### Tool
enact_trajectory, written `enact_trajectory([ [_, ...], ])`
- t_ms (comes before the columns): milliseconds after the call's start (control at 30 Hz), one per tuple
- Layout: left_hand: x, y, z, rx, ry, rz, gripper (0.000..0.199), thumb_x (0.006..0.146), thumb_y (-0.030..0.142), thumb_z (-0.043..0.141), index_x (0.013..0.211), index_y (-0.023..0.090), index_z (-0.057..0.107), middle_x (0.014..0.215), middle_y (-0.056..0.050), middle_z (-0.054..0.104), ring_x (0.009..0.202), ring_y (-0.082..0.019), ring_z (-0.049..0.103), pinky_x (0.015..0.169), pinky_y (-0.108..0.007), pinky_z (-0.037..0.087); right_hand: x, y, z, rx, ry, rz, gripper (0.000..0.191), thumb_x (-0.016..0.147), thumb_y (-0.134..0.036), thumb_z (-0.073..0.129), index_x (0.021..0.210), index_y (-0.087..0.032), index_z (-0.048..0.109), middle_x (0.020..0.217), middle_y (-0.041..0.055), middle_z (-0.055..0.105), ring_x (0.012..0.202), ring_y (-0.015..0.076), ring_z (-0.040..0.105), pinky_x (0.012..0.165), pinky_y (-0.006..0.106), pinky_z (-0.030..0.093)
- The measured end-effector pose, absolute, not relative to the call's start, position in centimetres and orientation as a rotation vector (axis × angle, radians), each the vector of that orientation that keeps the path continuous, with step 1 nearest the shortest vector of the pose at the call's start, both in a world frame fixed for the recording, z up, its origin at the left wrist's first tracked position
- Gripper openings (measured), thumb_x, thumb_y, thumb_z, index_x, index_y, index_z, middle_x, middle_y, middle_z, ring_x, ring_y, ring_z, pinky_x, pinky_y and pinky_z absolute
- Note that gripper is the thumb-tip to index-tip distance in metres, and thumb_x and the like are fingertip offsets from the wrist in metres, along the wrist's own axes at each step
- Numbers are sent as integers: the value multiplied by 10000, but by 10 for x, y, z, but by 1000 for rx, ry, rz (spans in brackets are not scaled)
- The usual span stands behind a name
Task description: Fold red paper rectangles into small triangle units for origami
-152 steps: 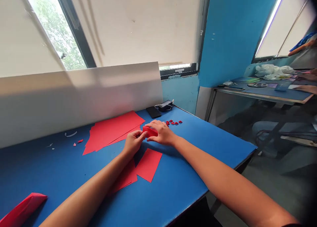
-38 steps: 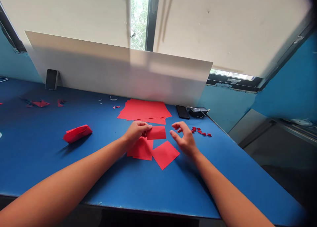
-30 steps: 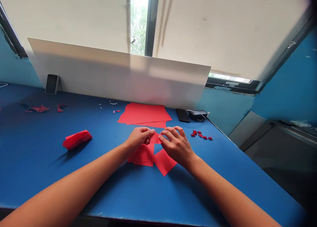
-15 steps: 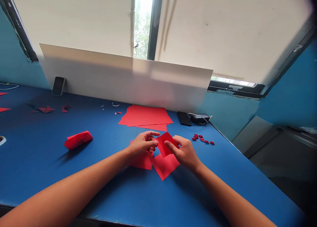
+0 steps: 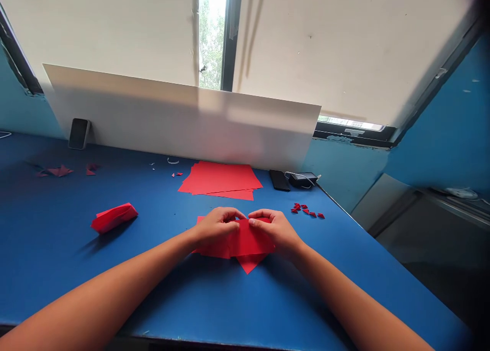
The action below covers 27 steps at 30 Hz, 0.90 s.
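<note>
Both hands hold one red paper square (image 5: pixel 251 239) by its upper edge, with its face toward me. My left hand (image 5: pixel 217 227) pinches it at the upper left, thumb in front and fingers behind. At the upper right my right hand (image 5: pixel 276 230) grips it the same way. Below it a second red paper (image 5: pixel 248 264) lies on the table, with one corner pointing toward me. More red squares (image 5: pixel 214 250) lie under my left hand, partly hidden by it.
The blue table (image 5: pixel 199 310) bears a stack of red sheets (image 5: pixel 222 178), a folded red paper piece (image 5: pixel 114 218), several small folded red triangles (image 5: pixel 306 211) and red scraps (image 5: pixel 59 171). At the back are a black phone (image 5: pixel 279 180), a black device with a cable (image 5: pixel 302 180) and a propped phone (image 5: pixel 78 134).
The held square has turned from a tilted position to level. My left hand has closed on its left part, and the hands are closer together. The view has shifted slightly right.
</note>
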<state>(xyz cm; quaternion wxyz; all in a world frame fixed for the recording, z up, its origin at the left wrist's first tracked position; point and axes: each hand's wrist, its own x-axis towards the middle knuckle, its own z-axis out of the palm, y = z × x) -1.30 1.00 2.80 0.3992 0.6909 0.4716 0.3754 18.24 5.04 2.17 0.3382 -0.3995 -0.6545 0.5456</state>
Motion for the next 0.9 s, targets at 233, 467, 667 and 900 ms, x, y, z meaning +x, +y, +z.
enact_trajectory([
  [233, -13, 12, 21, 1780, 1130, 934, 274, 808, 373, 560, 818, 128, 683, 749, -34, 639, 694, -156, 552, 581, -229, 401, 181, 45, 27, -976, -1792, 1370, 266, 732, -402, 694, 855, -166, 707, 814, 53, 700, 716, 181, 608, 588, 263, 456],
  [467, -12, 8, 28, 1690, 1108, 894, 231, 787, 346, 561, 758, 131, 640, 731, -17, 607, 693, -148, 538, 586, -228, 401, 183, 46, 25, -933, -1717, 1572, 240, 726, -366, 717, 845, -157, 713, 830, 62, 697, 783, 206, 621, 688, 313, 482],
  [667, -10, 5, 29, 1703, 1116, 888, 196, 787, 309, 540, 725, 141, 619, 717, -7, 588, 687, -140, 511, 590, -229, 389, 180, 40, 29, -944, -1615, 1602, 252, 669, -324, 773, 857, -177, 691, 840, 42, 685, 775, 190, 623, 675, 301, 481],
  [900, -9, 5, 29, 1658, 1138, 915, 171, 766, 284, 549, 689, 142, 607, 687, 3, 567, 672, -134, 495, 586, -227, 378, 178, 38, 29, -926, -1559, 1589, 264, 650, -303, 795, 849, -175, 677, 814, 32, 677, 749, 165, 609, 654, 278, 469],
])
